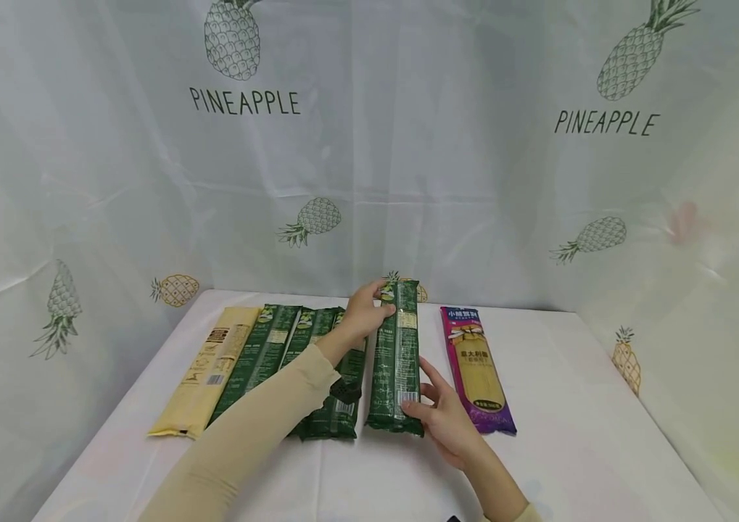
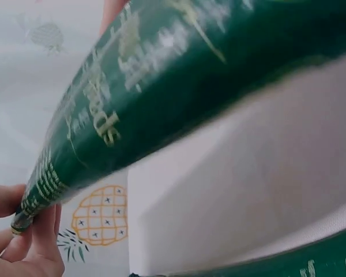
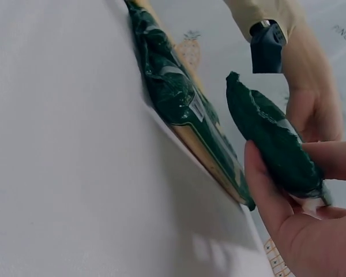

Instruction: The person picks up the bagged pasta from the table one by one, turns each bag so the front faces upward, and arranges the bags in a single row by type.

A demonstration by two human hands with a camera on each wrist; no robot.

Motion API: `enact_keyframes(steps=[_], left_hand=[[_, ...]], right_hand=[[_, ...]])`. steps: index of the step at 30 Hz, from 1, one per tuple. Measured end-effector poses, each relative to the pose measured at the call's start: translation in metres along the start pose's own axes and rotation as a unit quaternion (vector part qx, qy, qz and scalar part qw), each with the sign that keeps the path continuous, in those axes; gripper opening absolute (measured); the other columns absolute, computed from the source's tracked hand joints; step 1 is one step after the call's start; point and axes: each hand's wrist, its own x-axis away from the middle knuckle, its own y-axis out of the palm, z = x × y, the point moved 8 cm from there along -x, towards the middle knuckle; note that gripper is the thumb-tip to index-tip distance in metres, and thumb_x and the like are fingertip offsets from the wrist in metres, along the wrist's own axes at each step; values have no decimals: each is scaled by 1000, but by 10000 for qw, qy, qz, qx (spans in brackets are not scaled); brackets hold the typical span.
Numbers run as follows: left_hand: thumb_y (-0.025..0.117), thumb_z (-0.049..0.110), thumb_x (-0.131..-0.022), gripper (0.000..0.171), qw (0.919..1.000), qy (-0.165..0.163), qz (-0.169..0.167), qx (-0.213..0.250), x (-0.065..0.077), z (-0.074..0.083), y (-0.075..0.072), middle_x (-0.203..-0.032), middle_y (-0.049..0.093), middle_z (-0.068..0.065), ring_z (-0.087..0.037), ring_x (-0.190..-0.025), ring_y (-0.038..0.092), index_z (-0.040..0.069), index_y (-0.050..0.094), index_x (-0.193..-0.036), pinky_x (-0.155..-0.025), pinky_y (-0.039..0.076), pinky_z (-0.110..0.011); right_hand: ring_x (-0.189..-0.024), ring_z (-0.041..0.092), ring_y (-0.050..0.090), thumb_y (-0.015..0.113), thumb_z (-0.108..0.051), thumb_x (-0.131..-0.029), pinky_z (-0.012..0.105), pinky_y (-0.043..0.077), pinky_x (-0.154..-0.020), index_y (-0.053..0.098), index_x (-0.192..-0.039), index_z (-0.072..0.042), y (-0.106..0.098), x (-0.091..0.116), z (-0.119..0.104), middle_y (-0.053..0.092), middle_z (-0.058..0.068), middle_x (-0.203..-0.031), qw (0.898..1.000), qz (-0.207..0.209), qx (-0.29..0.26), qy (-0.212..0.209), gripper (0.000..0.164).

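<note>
Both hands hold one green pasta packet (image 1: 397,355), raised above the white table. My left hand (image 1: 364,312) pinches its far end, thumb on top; in the left wrist view its fingers (image 2: 43,236) grip the narrow tip. At the near right corner my right hand (image 1: 444,413) grips the packet's side. The right wrist view shows the green packet (image 3: 274,138) end-on between thumb and fingers (image 3: 265,190). Several similar green packets (image 1: 265,355) lie to the left, partly hidden by the left forearm. To the right lies a purple and yellow pasta packet (image 1: 476,370).
A yellow packet (image 1: 209,370) lies at the left end of the row. The white table (image 1: 571,435) backs onto a hanging curtain with pineapple prints (image 1: 447,181), which also runs along both sides.
</note>
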Motion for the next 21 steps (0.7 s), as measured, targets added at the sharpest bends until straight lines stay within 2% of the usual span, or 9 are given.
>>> enact_keyframes(steps=[5,9,14,17,21], left_hand=[[67,21,-107,64,9998,114,-89,-115,1,1,1,-158,48,-18,-40,-144,48,19,41,-165,-109,49,-57],[65,25,-109,64,9967,349,-76,-727,2,5,1,-152,52,-18,-38,-137,53,16,38,-166,-105,50,-57],[66,30,-107,62,9894,471,156,-1365,6,8,-2,-142,57,-17,-35,-121,60,15,43,-163,-96,53,-54],[68,34,-107,61,9874,497,237,-1481,9,11,-3,-141,55,-18,-34,-114,62,16,47,-161,-93,53,-52],[68,42,-105,65,9881,508,112,-1448,13,19,0,-150,50,-23,-40,-123,61,15,47,-161,-99,53,-57]], right_hand=[[-107,25,69,69,5,-97,37,62,-89,22,-171,-22,0,2,-3,48,21,-130,9994,252,95,-232,92],[-103,25,71,69,8,-95,34,63,-86,26,-170,-22,0,3,-6,48,20,-128,9981,441,186,-378,92],[-102,25,73,69,11,-94,35,64,-84,28,-170,-24,1,3,-7,49,19,-129,9969,563,380,-406,93],[-99,26,72,70,11,-93,36,64,-82,29,-170,-24,1,3,-8,48,19,-130,9951,649,603,-438,94],[-96,25,71,70,12,-92,37,64,-79,30,-170,-24,3,4,-10,48,21,-131,9908,746,986,-545,94]])
